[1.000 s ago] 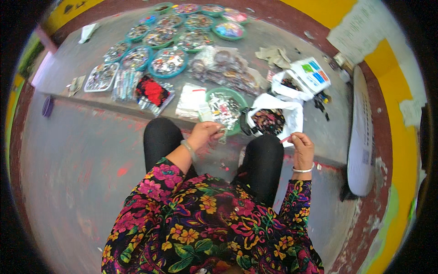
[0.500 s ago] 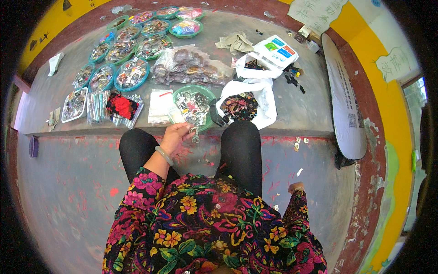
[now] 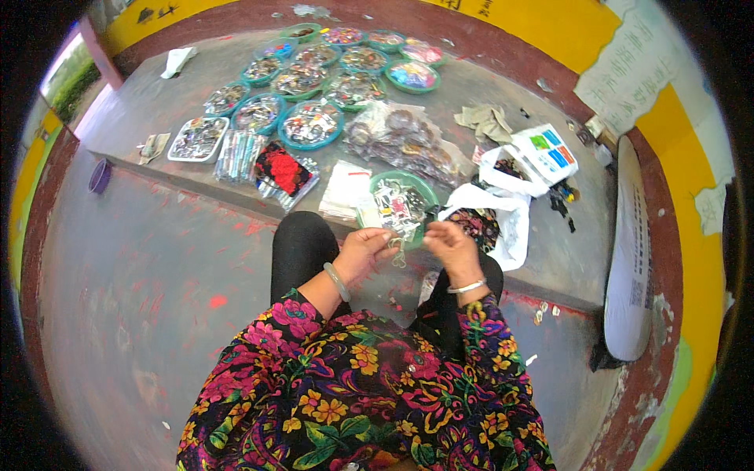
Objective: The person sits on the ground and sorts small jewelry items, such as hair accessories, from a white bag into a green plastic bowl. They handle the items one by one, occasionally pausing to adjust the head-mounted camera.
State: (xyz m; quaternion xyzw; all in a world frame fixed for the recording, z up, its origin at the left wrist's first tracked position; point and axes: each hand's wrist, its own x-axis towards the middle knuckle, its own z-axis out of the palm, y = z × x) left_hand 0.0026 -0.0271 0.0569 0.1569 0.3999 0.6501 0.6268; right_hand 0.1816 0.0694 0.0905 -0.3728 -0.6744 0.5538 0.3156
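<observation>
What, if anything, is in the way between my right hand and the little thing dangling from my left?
Nothing visible. Your right hand is just right of the small pale item in your left hand, with only a gap between. The green basin sits beyond both hands.

A grey ledge (image 3: 565, 263) carries round baskets (image 3: 312, 147), a white tray (image 3: 194, 159), clear packets (image 3: 404, 141), two white bags (image 3: 514, 235) — and a crumpled beige thing (image 3: 483, 122), probably cloth.
</observation>
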